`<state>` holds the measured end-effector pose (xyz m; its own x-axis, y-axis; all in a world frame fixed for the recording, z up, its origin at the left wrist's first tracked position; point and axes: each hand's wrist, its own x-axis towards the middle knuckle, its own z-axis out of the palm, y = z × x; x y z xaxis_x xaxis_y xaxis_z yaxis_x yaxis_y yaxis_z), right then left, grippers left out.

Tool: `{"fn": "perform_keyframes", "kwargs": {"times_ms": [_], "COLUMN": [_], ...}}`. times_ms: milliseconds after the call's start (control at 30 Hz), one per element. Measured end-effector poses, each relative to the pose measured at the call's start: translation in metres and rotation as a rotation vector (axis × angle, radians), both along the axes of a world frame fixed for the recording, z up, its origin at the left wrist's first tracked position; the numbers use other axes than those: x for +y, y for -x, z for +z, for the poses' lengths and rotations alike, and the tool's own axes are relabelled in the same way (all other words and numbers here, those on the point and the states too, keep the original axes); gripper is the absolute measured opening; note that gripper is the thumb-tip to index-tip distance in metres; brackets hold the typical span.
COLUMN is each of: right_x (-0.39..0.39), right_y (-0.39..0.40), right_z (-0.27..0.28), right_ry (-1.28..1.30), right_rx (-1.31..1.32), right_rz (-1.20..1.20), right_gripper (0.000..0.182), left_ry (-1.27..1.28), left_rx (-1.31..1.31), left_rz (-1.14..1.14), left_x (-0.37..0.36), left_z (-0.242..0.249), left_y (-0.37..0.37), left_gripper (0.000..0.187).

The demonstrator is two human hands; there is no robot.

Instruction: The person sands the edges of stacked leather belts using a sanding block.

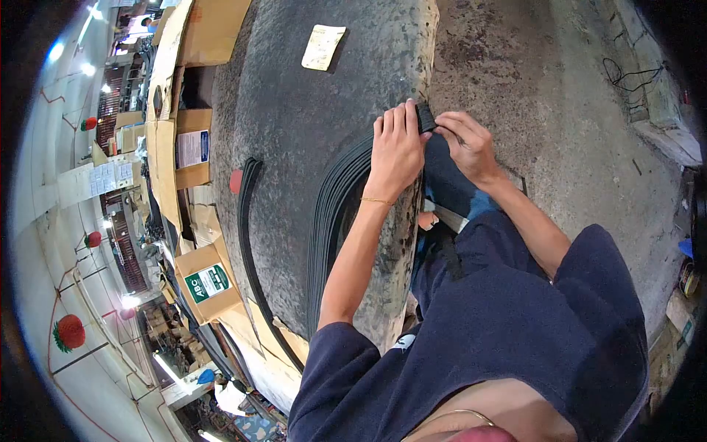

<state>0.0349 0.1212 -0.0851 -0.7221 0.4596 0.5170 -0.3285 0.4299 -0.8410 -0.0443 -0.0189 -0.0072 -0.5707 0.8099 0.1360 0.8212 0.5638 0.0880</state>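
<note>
A thick bundle of long black rubber-like strips curves along the dark worn table, its end at the table's edge. My left hand presses over the bundle close to that end, its fingers wrapped across the strips with the thumb beside them. My right hand pinches at the bundle's end just past the edge, thumb and forefinger together at the strips' tips. The fingers partly hide the strip ends. My left forearm covers the bundle's near side.
A thinner bundle of black strips lies farther left near a small red piece. A yellowish paper rests on the table. Cardboard and a box with a green label line the far side. Concrete floor extends right.
</note>
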Motion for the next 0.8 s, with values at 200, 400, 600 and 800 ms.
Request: {"fn": "perform_keyframes", "kwargs": {"times_ms": [200, 400, 600, 800], "right_x": [0.003, 0.001, -0.004, 0.002], "right_y": [0.001, -0.002, 0.003, 0.003], "right_z": [-0.003, 0.002, 0.01, 0.009], "right_ry": [0.036, 0.067, -0.264, -0.468], "right_rx": [0.01, -0.084, -0.111, -0.183], "right_rz": [0.025, 0.052, 0.097, 0.14], "right_gripper": [0.019, 0.027, 0.051, 0.055], "left_ry": [-0.002, -0.038, -0.072, -0.055], "left_rx": [0.012, -0.03, -0.037, 0.146], "left_rz": [-0.013, 0.008, 0.039, 0.217], "left_x": [0.0, 0.0, 0.0, 0.009], "left_z": [0.0, -0.001, -0.001, -0.01], "left_y": [0.0, 0.002, 0.0, -0.023], "left_gripper": [0.063, 0.06, 0.057, 0.061]}}
